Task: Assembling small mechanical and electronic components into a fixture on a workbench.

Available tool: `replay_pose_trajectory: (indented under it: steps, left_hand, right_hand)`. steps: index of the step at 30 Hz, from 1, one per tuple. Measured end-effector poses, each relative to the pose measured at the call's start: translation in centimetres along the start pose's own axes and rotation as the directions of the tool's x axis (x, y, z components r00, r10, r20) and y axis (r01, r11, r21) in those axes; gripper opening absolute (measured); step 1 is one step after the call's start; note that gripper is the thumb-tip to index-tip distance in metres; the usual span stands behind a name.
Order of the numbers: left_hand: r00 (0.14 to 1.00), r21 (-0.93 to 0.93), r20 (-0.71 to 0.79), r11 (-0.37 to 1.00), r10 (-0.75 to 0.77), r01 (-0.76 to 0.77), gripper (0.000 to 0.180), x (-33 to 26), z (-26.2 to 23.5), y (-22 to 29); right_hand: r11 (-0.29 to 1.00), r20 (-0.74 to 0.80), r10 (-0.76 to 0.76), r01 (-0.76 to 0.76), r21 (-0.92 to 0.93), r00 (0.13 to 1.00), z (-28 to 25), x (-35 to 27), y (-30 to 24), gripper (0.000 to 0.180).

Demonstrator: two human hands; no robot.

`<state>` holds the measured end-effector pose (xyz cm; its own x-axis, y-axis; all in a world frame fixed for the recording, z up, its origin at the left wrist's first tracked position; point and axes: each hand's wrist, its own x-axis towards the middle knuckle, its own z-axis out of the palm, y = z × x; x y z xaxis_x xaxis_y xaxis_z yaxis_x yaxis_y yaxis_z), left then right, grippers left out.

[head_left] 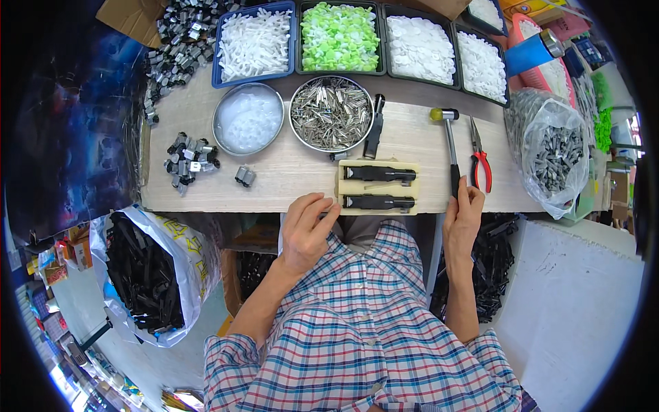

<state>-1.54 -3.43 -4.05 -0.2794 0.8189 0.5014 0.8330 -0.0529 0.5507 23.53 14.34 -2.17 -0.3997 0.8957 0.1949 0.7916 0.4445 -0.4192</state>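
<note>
Neither grip holds anything: the left hand [307, 226] rests curled at the near edge of the worktop [288, 172], its fingertips touching the left end of a pale jig block [376, 186], while the right hand [464, 218] lies with fingers loosely extended at the same edge, its fingertips touching the handle end of a small mallet [449, 147]. Two black parts lie side by side in the jig block, which sits at the middle of the near edge. Red-handled pliers [480, 159] lie just right of the mallet. Behind the jig, a round metal bowl [331, 114] holds small metal pieces, and a second round bowl [248, 119] to its left holds translucent white pieces. Along the far edge stands a row of trays: a blue tray [255, 42] of white plastic parts, a dark tray [340, 36] of green parts, and two dark trays [453, 53] of white discs (the kind is too small to tell). A clear bag [552, 152] of grey metal parts sits at the right edge; loose grey clips [189, 160] lie toward the left edge.
</note>
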Motion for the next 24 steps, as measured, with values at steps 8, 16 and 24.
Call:
replay_pose_trajectory:
  steps: [8,16,24]
  left_hand:
    - [0.999,-0.005,0.027,1.0,-0.018,0.018,0.045,0.2,-0.1,0.1]
    - [1.0,0.007,0.017,1.0,-0.007,0.006,0.044,0.2,0.0,0.1]
    - [1.0,0.003,0.014,1.0,0.025,-0.025,0.043,0.3,0.0,0.1]
  right_hand:
    - [0.928,-0.184,-0.135,0.06,-0.368,0.974,-0.1,5.2,4.2,0.051]
    - [1.0,-0.137,-0.007,0.004,-0.025,0.99,-0.8,5.0,3.6,0.038]
    - [0.915,0.299,0.086,-0.194,0.355,0.95,-4.6,-3.2,-3.6,0.017]
